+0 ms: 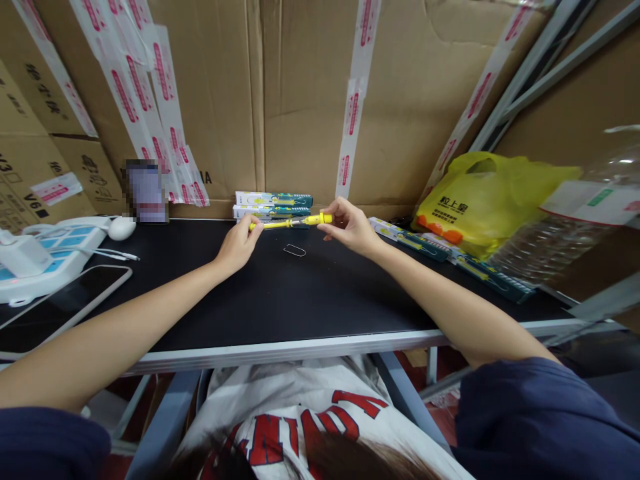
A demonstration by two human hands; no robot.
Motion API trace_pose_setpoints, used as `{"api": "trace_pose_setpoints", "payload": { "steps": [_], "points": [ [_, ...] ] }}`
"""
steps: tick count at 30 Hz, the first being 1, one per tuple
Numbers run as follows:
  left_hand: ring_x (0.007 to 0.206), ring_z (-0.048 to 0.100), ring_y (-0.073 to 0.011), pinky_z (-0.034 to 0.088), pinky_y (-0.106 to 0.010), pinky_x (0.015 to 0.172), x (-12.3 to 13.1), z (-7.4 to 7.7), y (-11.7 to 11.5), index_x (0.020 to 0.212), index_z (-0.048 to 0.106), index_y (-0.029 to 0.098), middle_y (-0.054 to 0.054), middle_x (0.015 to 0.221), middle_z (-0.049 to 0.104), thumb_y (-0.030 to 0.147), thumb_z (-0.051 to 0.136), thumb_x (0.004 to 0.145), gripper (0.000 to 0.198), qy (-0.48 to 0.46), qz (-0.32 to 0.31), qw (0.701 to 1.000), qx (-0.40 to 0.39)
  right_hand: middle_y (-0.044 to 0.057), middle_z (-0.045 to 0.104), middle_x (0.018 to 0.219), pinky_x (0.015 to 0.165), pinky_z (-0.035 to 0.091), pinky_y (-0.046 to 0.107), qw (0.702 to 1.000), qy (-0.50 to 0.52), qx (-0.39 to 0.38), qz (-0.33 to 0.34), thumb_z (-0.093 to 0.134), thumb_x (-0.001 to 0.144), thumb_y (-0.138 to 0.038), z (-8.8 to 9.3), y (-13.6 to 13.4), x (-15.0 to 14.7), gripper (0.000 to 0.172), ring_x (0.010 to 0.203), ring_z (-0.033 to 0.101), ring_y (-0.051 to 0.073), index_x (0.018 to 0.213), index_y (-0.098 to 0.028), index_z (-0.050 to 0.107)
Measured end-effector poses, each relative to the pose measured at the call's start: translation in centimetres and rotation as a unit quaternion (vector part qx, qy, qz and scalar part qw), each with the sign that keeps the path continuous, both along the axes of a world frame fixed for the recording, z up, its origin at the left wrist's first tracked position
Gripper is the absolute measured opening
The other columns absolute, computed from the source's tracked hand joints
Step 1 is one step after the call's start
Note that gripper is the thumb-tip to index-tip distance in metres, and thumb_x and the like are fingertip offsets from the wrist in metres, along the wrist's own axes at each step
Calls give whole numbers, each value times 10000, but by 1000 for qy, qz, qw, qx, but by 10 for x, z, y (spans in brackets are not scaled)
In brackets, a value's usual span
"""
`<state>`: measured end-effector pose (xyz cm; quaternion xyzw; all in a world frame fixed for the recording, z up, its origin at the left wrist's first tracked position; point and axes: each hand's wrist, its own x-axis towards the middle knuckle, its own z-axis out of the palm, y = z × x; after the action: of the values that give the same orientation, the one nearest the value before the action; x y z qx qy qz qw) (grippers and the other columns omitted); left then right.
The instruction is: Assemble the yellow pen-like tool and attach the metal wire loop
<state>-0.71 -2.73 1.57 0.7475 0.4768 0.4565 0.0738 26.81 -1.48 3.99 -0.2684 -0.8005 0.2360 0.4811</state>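
Yellow screwdriver (293, 223) sits pinched between your left hand (240, 243) on the shaft and right hand (350, 227) on the handle (both closed), at twelve o'clock above the desk (280, 300); keep it level and your wrists steady.

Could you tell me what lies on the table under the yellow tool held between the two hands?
Under the yellow tool, held by the left hand and right hand, a small wire clip lies on the black table. The hands cover the tool's ends.
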Motion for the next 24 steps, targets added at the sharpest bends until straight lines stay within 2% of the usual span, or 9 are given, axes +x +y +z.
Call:
{"api": "trace_pose_setpoints", "payload": {
  "steps": [3,6,9,15,19,24],
  "points": [
    [730,510,-177,374,-302,724,0,0,0,908,503,205,-12,780,553,357,420,947,178,10,-1,1000,3,-15,536,792,565,524,266,999,-23,42,-15,741,771,-498,1,3,2,387,630,511,104,903,-225,499],
    [723,511,-172,381,-301,717,0,0,0,910,501,202,-13,783,561,358,418,946,180,18,5,1000,1,20,527,898,622,512,275,990,-46,127,-47,745,777,-459,4,4,4,339,738,514,126,858,-207,535],
    [720,520,-169,393,-299,716,0,-1,0,917,503,201,-14,783,571,352,421,947,175,24,6,1000,1,36,511,943,668,520,290,984,-52,162,-50,717,806,-422,7,3,5,287,809,523,148,845,-209,528],
    [722,535,-168,410,-297,723,0,-1,-1,931,505,200,-11,777,574,340,427,946,161,28,7,1000,-2,29,557,917,718,533,322,989,-57,129,-41,682,822,-394,5,2,3,275,778,551,142,877,-211,484],
    [702,536,-166,410,-296,707,0,-1,-1,942,503,202,0,744,559,349,427,948,166,26,-2,1000,-8,9,574,871,639,513,300,994,-49,93,-24,681,826,-425,0,6,4,313,681,534,118,917,-224,460],
    [693,539,-166,403,-297,698,-1,-1,-1,936,504,203,4,729,548,341,424,946,160,22,-2,1000,-15,-67,445,642,556,452,276,995,-62,78,-22,679,838,-457,-2,8,7,327,544,456,98,952,-230,474]
  ]
}}
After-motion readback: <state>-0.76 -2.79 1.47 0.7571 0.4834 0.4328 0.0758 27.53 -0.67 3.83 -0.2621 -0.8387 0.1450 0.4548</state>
